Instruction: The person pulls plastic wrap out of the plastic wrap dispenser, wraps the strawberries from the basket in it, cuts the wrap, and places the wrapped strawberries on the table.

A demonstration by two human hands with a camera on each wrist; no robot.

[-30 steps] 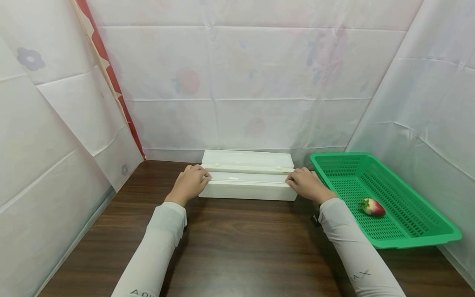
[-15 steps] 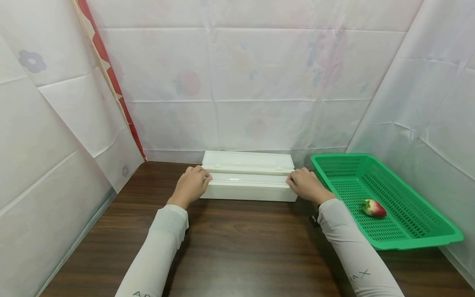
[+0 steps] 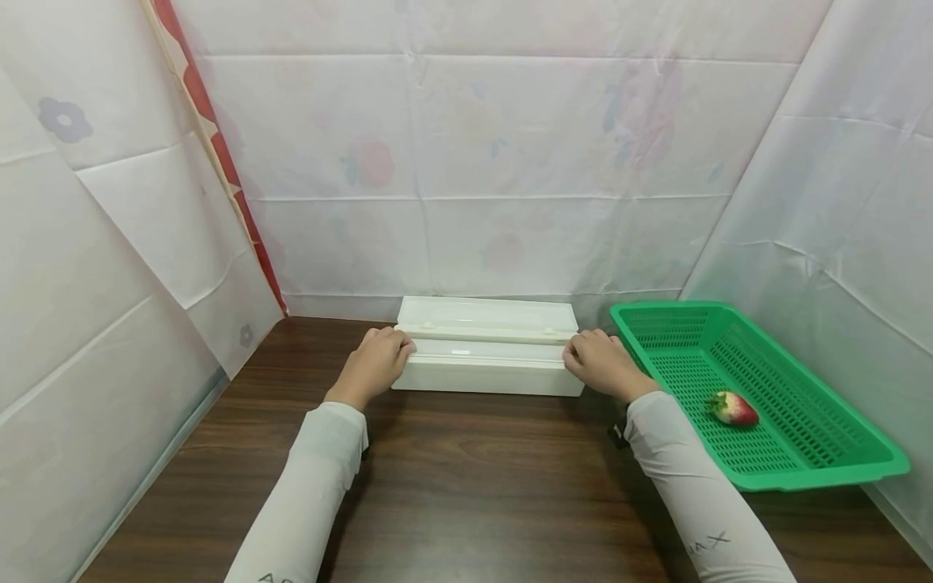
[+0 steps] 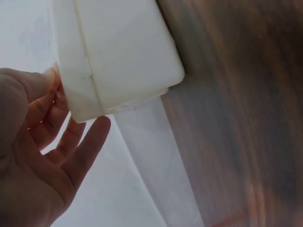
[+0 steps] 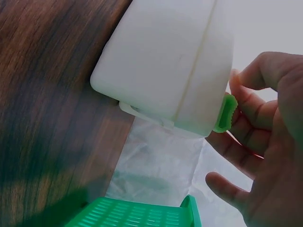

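A long white plastic wrap dispenser (image 3: 488,378) sits on the table with its lid (image 3: 487,312) tipped back. My left hand (image 3: 372,364) is at its left end, thumb and fingertips pinched at the top front corner. A bit of clear, crinkled plastic wrap (image 4: 59,96) shows between those fingers in the left wrist view. At the opposite end my right hand (image 3: 603,364) pinches with thumb and forefinger at the matching corner, other fingers spread loosely. A small green ridged piece (image 5: 226,113) sticks out there beside the right fingertips. The wrap between the hands barely shows.
A green slotted basket (image 3: 809,476) stands to the right, close to my right forearm, with a red and pale strawberry (image 3: 734,408) inside. Dark wood table (image 3: 474,486) stretches in front of the dispenser. White patterned sheets (image 3: 466,146) wall the back and both sides.
Hardly anything differs: the whole view has shifted down very slightly. Both hands stay at the two ends of the dispenser.
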